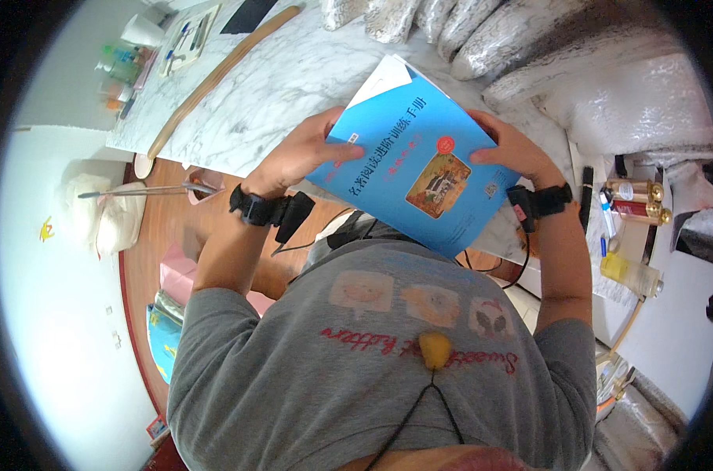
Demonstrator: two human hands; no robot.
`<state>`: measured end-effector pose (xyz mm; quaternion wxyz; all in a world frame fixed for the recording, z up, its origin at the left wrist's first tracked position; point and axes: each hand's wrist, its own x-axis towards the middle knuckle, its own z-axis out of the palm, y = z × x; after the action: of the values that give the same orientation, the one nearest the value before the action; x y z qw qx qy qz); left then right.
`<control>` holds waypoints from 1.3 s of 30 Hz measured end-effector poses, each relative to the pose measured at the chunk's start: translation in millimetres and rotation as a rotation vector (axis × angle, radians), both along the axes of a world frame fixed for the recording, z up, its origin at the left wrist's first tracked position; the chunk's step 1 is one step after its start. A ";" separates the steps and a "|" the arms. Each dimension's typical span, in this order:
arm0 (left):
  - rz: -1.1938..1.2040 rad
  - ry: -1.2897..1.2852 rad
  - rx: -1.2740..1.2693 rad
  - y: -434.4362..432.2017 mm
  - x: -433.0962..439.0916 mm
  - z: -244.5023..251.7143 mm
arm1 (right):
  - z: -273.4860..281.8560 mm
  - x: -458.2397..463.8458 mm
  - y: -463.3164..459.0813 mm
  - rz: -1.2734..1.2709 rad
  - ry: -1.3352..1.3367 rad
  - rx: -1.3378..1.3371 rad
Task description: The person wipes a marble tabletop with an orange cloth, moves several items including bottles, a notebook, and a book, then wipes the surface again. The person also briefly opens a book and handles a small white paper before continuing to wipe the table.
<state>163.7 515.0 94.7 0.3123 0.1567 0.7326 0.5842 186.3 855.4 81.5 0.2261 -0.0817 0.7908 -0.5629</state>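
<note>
A blue paperback booklet (415,153) is held up between both hands, tilted, its printed cover facing the camera. My left hand (306,153) grips its left edge, thumb on the cover and fingers behind. At the opposite edge my right hand (506,144) holds it the same way. The cover's upper left corner is folded or torn back, and white paper (383,85) shows there. Black straps with small devices circle both wrists. Behind the booklet lies a white marbled tabletop (262,94); the fingers behind the booklet are mostly hidden.
A long wooden stick (215,82) lies on the tabletop at left, near a tray of pens (190,41) and a white cup (142,30). Silvery crumpled fabric (497,53) covers the upper right. Bottles (633,274) stand or lie at right. Dark cables hang from the wrist devices.
</note>
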 end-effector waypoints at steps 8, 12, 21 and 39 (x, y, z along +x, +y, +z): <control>-0.116 0.642 0.121 -4.3 -31.0 37.4 | 115.6 55.0 8.9 -0.153 0.881 0.562; -0.170 1.132 -0.049 17.8 -62.3 -9.2 | 55.7 66.7 -15.6 0.067 1.120 0.749; -0.601 1.152 -0.533 21.7 -63.9 -51.3 | -44.7 79.8 -20.5 0.161 0.889 0.713; -0.111 0.386 -0.282 40.4 -37.2 -42.4 | -52.2 64.1 18.9 -0.303 0.603 0.658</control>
<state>126.5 555.4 52.3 0.2169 0.2604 0.8432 0.4173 250.4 874.3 29.3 -0.0846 -0.0495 0.9605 -0.2603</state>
